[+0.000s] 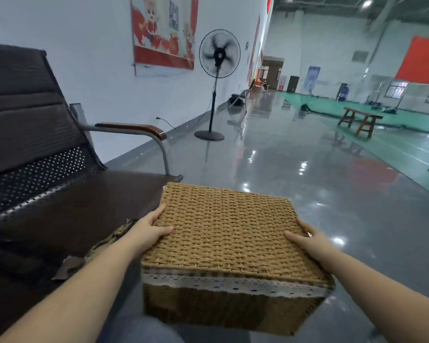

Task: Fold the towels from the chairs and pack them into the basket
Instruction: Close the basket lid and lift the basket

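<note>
Squarely between the two hands sits the basket (230, 246), lid closed, its long axis running away from the person, off the front edge of the chair (67, 206). Left hand (149, 230) and right hand (307, 240) grip opposite lid edges, equally near; no towels show.

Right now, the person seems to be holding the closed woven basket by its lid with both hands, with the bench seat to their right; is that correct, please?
Not quite. The bench seat is to the person's left, not their right, as the head view shows. The rest holds: the left hand and right hand grip opposite edges of the lid of the closed woven basket.
</note>
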`<state>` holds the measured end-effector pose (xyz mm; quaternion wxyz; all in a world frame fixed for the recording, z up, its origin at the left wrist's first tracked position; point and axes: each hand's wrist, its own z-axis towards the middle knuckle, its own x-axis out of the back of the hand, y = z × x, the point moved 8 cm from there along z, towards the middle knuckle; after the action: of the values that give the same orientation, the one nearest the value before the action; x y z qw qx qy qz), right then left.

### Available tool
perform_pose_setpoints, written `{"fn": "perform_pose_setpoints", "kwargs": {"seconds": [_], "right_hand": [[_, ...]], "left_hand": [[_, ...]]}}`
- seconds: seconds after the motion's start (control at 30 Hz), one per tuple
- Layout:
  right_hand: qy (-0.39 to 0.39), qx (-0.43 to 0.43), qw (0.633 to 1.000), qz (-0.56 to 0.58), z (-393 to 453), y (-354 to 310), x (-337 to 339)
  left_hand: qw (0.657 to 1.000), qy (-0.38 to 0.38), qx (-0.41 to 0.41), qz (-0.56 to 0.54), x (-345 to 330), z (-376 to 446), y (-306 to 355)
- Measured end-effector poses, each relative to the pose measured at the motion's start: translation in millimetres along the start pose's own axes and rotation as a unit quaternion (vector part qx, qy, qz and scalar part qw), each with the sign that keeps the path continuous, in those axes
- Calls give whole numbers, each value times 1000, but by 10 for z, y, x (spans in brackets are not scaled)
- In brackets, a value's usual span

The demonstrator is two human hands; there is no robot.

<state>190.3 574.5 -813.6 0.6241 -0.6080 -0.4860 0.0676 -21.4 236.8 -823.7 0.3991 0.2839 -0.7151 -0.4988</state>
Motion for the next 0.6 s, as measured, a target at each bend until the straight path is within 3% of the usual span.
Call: {"fn": "perform_pose_setpoints", "kwargs": {"seconds": [0.27, 0.6], "right_hand": [[-13, -2, 1000, 5, 440, -580, -124], [2, -59, 998, -2, 1086, -590, -567]], "left_hand": [[999, 0, -30, 15, 440, 494, 412], [998, -57, -5, 16, 496, 1476, 92]]}}
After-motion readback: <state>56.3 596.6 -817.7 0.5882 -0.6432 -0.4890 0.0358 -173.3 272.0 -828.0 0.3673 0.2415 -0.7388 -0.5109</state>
